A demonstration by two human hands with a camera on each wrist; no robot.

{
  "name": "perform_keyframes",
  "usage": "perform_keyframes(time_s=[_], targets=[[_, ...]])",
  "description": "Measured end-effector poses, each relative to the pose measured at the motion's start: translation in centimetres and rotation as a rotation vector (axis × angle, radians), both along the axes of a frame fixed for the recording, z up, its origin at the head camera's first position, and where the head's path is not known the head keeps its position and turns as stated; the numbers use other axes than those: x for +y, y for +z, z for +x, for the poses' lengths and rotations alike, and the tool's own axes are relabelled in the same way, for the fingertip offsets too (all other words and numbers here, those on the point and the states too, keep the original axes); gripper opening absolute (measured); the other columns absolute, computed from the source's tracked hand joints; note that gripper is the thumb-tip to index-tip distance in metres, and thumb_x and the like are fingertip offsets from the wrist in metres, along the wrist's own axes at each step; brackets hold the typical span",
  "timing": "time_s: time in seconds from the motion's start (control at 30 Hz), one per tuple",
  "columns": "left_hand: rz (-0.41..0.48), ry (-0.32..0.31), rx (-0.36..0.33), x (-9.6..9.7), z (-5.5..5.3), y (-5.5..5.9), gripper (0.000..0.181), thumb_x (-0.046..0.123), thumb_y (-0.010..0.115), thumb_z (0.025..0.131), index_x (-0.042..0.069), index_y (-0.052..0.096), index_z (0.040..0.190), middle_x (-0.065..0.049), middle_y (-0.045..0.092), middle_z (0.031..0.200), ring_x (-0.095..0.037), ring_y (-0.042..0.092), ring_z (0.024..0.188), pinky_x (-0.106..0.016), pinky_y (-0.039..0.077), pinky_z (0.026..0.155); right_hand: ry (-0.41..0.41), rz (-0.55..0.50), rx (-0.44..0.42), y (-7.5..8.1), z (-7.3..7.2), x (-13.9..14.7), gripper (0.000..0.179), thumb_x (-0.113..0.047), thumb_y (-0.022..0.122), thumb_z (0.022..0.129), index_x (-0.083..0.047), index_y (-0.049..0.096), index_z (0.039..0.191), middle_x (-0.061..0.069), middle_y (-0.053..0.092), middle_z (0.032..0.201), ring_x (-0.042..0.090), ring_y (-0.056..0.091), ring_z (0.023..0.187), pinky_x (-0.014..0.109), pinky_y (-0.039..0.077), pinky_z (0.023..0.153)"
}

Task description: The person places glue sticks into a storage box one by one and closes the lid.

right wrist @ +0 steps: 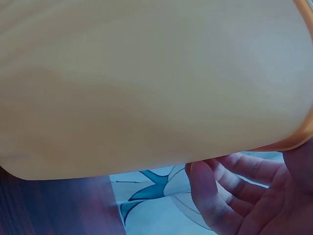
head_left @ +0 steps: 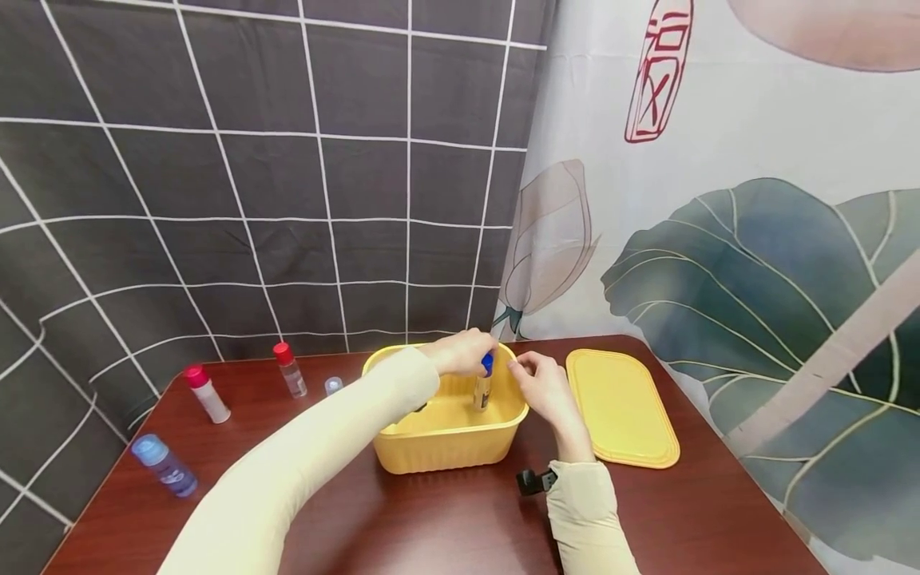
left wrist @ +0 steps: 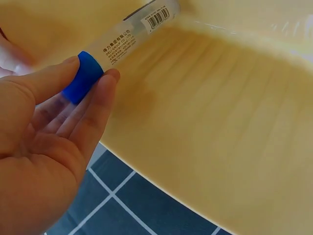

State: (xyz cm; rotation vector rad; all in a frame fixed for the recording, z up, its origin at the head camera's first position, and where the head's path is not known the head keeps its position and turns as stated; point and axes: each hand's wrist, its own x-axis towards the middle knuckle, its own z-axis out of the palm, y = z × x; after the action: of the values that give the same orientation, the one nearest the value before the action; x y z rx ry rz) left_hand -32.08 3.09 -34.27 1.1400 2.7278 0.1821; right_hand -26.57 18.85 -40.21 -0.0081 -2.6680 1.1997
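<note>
My left hand [head_left: 460, 351] pinches the blue cap of a clear, labelled bottle [left wrist: 132, 36] between thumb and fingers. In the head view the bottle [head_left: 482, 391] stands roughly upright inside a yellow plastic container [head_left: 446, 452], cap upward. Whether its base touches the container floor is hard to tell. My right hand [head_left: 546, 391] holds the container's right rim, with the thumb at the rim and the other fingers curled against the outer wall [right wrist: 146, 98]. A dark object inside the container is mostly hidden behind my left sleeve.
Left on the brown table [head_left: 402, 519] are a red-capped white bottle [head_left: 208, 395], a red-capped clear bottle [head_left: 291, 371], a blue bottle [head_left: 165, 465] and a small clear-topped item [head_left: 334, 386]. A flat yellow lid [head_left: 621, 407] lies to the container's right. Cloth hangs behind.
</note>
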Motion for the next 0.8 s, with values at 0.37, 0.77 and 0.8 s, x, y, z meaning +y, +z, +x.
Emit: perform_keyframes(time_s=[0.37, 0.77, 0.8], targets=[[0.02, 0.012, -0.019, -0.22, -0.12, -0.23, 0.026, 0.016, 0.066, 0.079, 0.009, 0.059, 0.103, 0.002, 0.057, 0.083, -0.012, 0.052, 0.075, -0.024, 0.045, 0.073, 0.001, -0.006, -0.007, -0.13, -0.06, -0.03, 0.023, -0.032, 0.055, 0.086, -0.011, 0.061, 0.093, 0.003, 0.054, 0.069, 0.018, 0.051, 0.062, 0.027, 0.045, 0.053], [0.025, 0.008, -0.009, -0.26, -0.31, -0.55, 0.032, 0.022, 0.065, 0.079, 0.01, 0.058, 0.107, -0.002, 0.058, 0.094, -0.014, 0.05, 0.083, -0.027, 0.043, 0.079, -0.001, -0.008, -0.009, 0.0, -0.07, -0.14, 0.022, -0.031, 0.056, 0.085, -0.011, 0.061, 0.092, 0.004, 0.053, 0.067, 0.018, 0.051, 0.061, 0.028, 0.044, 0.052], [0.026, 0.011, -0.012, -0.29, -0.28, -0.56, 0.033, 0.023, 0.066, 0.078, 0.01, 0.057, 0.107, -0.002, 0.058, 0.095, -0.015, 0.05, 0.084, -0.028, 0.043, 0.079, -0.001, -0.006, -0.009, 0.01, -0.07, -0.12, 0.022, -0.031, 0.056, 0.085, -0.011, 0.061, 0.092, 0.004, 0.053, 0.067, 0.018, 0.051, 0.061, 0.028, 0.044, 0.052]])
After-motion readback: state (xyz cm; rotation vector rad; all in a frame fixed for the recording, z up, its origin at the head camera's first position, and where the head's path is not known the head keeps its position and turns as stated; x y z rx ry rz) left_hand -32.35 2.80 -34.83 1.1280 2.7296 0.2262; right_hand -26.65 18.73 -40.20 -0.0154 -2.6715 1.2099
